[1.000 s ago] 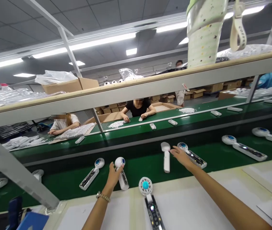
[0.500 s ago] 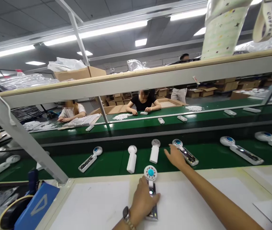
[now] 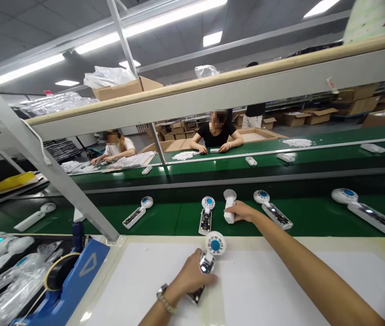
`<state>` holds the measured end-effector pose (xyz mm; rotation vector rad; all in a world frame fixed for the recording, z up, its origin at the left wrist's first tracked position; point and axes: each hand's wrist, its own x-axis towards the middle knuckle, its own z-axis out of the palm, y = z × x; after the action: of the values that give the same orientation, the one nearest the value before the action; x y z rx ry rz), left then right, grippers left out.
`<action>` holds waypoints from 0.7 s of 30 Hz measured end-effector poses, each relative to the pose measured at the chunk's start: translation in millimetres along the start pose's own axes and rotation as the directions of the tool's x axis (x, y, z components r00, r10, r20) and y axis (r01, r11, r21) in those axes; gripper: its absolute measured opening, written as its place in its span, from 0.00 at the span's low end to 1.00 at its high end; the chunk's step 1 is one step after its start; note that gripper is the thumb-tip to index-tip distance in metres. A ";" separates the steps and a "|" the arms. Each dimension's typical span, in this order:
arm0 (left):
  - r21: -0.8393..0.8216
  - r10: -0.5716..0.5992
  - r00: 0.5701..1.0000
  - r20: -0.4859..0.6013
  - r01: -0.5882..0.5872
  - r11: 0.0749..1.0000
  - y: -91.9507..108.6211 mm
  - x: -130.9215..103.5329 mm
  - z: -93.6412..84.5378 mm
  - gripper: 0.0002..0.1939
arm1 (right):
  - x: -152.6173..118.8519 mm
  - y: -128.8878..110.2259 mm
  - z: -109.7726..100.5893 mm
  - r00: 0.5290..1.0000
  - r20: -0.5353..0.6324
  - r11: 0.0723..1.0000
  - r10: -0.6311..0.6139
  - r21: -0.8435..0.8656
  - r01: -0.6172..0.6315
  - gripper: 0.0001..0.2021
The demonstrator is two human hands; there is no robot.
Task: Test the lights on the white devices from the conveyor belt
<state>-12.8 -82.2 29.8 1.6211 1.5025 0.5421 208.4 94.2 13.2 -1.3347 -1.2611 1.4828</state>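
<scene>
My left hand (image 3: 192, 274) is closed around the handle of a white handheld fan (image 3: 215, 245) over the white work surface. Its blue-centred head points away from me, and a lit circuit shows in the open handle, partly covered by my fingers. My right hand (image 3: 243, 212) reaches to the green belt and grips the handle of another handheld fan (image 3: 229, 214), whose plain white back faces up. Just left of it lies a fan with its circuit exposed (image 3: 206, 221). To the right is another open-handled fan (image 3: 278, 216).
More fans lie along the green belt (image 3: 168, 217). A blue tape dispenser (image 3: 88, 265) stands at left, beside fans and clear plastic bags (image 3: 26, 285). A slanted metal post (image 3: 66, 181) and an overhead shelf (image 3: 192, 102) frame the view. Two co-workers sit across the belt; another person stands behind.
My right hand has moved left and closed on a white-backed fan. The fan left of it now shows its circuit side up. The fan in my left hand has tilted. The view has shifted.
</scene>
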 end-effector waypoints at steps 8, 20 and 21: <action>-0.634 -0.037 0.998 0.052 0.062 0.771 -17.4 16.6 -0.3 0.22 | -32.6 25.3 14.9 0.987 0.139 0.857 -0.077 0.516 -0.006 0.12; -0.738 0.020 0.999 0.031 0.010 0.675 -29.3 20.0 1.3 0.22 | -51.1 35.0 38.4 0.956 0.275 0.714 -0.105 0.690 -0.120 0.16; -0.744 0.020 0.999 0.026 0.006 0.668 -29.3 20.5 1.3 0.22 | -50.8 36.0 39.2 0.957 0.270 0.709 -0.104 0.695 -0.119 0.16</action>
<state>-25.3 -65.0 1.0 0.9637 1.0203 0.9813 180.8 30.6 -11.4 -0.6093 -0.6926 1.9499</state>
